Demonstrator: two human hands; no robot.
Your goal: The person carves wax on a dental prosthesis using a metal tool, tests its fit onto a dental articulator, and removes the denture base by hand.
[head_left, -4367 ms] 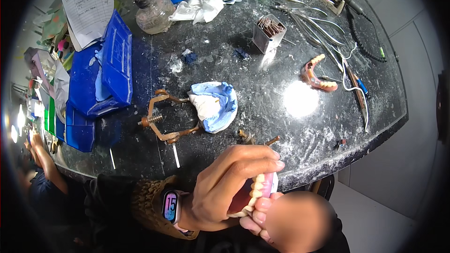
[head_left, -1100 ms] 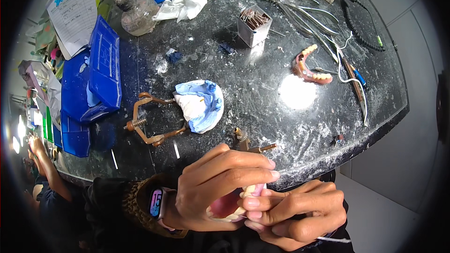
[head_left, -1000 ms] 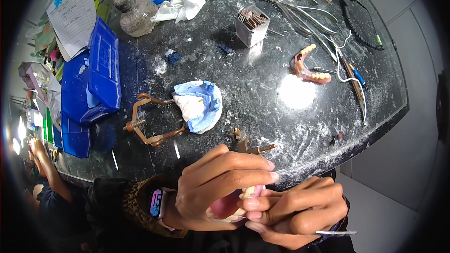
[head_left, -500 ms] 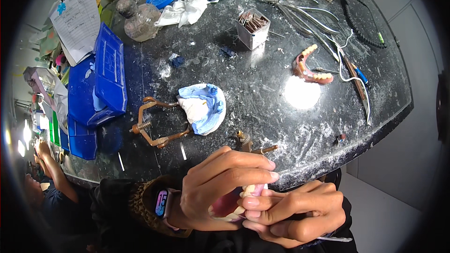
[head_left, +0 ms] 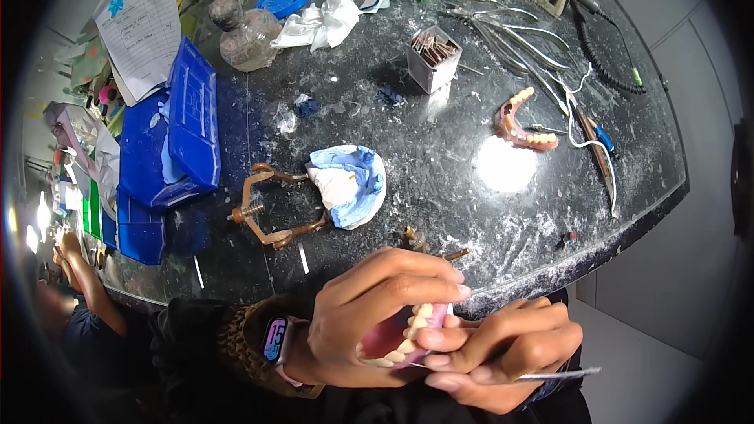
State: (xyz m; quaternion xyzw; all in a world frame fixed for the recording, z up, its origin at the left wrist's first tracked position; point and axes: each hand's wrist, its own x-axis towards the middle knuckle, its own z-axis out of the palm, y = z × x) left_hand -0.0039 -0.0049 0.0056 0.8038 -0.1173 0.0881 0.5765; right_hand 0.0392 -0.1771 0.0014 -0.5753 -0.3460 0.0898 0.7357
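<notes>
At the near edge of the bench my left hand (head_left: 369,302) is wrapped round a denture (head_left: 408,346) with cream teeth and a pink-red base. My right hand (head_left: 506,349) pinches a thin metal hand instrument (head_left: 561,374). Its shaft sticks out to the right, and a fine tip shows against the denture's pink rim. The right fingertips touch the teeth. Just beyond the left fingers lies a brass-coloured metal piece (head_left: 416,240), partly hidden. Farther off, a blue-and-white dental cast (head_left: 349,186) sits in a brass articulator frame (head_left: 255,212).
A second denture (head_left: 520,127) lies at the right, near long metal pliers (head_left: 518,39) and a knife-like tool (head_left: 601,153). Beyond stand a clear box of small sticks (head_left: 433,59) and a glass bottle (head_left: 247,39). Blue bins (head_left: 169,141) fill the left; a co-worker's arm (head_left: 86,275) shows there.
My right hand has turned slightly, so more of the metal instrument's shaft shows. The denture has tilted in my left hand, showing more teeth. The view has shifted slightly.
</notes>
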